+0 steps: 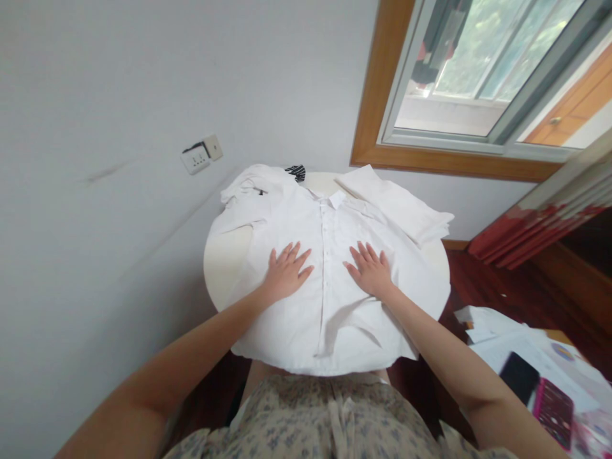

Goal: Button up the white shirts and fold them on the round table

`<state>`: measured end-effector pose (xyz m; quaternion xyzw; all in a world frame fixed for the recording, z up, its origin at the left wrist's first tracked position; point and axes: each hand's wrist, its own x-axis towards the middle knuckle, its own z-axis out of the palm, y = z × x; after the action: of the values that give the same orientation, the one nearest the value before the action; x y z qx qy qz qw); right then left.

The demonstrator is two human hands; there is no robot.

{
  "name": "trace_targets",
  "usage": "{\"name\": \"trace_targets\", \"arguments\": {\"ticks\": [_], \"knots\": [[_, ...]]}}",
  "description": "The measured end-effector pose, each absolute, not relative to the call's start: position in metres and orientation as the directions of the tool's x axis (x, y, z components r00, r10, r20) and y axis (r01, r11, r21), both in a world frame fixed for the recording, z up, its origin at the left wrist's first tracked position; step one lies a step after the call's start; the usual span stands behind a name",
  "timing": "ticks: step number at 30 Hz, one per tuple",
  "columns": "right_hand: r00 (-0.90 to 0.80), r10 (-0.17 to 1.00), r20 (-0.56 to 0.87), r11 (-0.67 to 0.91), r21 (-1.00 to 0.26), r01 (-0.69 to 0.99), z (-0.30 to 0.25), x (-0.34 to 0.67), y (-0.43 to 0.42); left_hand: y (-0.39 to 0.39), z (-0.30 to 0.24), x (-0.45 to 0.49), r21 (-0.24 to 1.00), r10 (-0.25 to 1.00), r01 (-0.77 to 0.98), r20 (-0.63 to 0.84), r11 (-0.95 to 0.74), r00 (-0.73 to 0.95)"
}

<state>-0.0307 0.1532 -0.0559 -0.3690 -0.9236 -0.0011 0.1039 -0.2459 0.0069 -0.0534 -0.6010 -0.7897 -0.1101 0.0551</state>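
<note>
A white button-up shirt is spread front side up over a round cream table, its collar toward the wall and its hem hanging over the near edge. Flat on the left half of the front lies my left hand, fingers spread. My right hand rests on the other half, fingers also spread, with the button line between the two. Creases run through the cloth below my right hand. The right sleeve area lies folded out at the upper right, while the left sleeve is bunched.
Behind the table is a wall with a socket and a wood-framed window. A black-and-white striped item lies at the table's far edge. At lower right, papers, a black phone and a pink-edged phone-like object lie together.
</note>
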Motion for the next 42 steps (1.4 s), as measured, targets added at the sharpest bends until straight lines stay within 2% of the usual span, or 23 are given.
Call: {"name": "trace_targets", "arguments": {"ticks": [6, 9, 11, 14, 17, 19, 22, 27, 31, 36, 42], "knots": [[-0.670, 0.726, 0.154, 0.683, -0.050, 0.728, -0.059, 0.007, 0.159, -0.015, -0.051, -0.249, 0.100, 0.928, 0.952, 0.214, 0.291, -0.306], [-0.719, 0.689, 0.091, 0.725, -0.065, 0.686, -0.052, 0.029, 0.167, -0.023, -0.051, -0.252, 0.102, 0.931, 0.949, 0.185, 0.300, -0.314], [-0.781, 0.624, 0.032, 0.779, -0.107, 0.618, -0.044, 0.044, 0.174, -0.027, -0.048, -0.251, 0.131, 0.941, 0.952, 0.165, 0.276, -0.296], [-0.867, 0.499, 0.016, 0.850, -0.207, 0.485, -0.033, 0.067, 0.179, -0.033, -0.036, -0.237, 0.223, 0.974, 0.968, 0.165, 0.118, -0.157], [-0.915, 0.400, 0.052, 0.884, -0.287, 0.370, -0.028, 0.088, 0.170, -0.040, -0.019, -0.203, 0.330, 0.979, 0.930, 0.173, -0.164, 0.111], [-0.923, 0.378, 0.067, 0.888, -0.308, 0.341, -0.027, 0.100, 0.155, -0.044, -0.011, -0.175, 0.392, 0.954, 0.870, 0.141, -0.298, 0.264], [-0.915, 0.395, 0.084, 0.884, -0.306, 0.354, -0.025, 0.114, 0.128, -0.050, -0.007, -0.135, 0.407, 0.936, 0.845, 0.094, -0.347, 0.339], [-0.918, 0.387, 0.086, 0.896, -0.272, 0.352, -0.026, 0.129, 0.091, -0.057, -0.008, -0.101, 0.231, 0.973, 0.946, 0.099, -0.227, 0.210], [-0.875, 0.458, 0.158, 0.879, -0.229, 0.419, -0.036, 0.126, 0.070, -0.057, -0.014, -0.096, 0.161, 0.977, 0.969, 0.131, -0.187, 0.167], [-0.841, 0.497, 0.215, 0.862, -0.237, 0.449, -0.041, 0.107, 0.047, -0.056, -0.024, -0.095, 0.242, 0.961, 0.935, 0.164, -0.259, 0.224], [-0.682, 0.677, 0.277, 0.736, -0.266, 0.623, -0.048, 0.097, 0.040, -0.061, -0.027, -0.090, 0.342, 0.959, 0.901, 0.193, -0.266, 0.210]]}}
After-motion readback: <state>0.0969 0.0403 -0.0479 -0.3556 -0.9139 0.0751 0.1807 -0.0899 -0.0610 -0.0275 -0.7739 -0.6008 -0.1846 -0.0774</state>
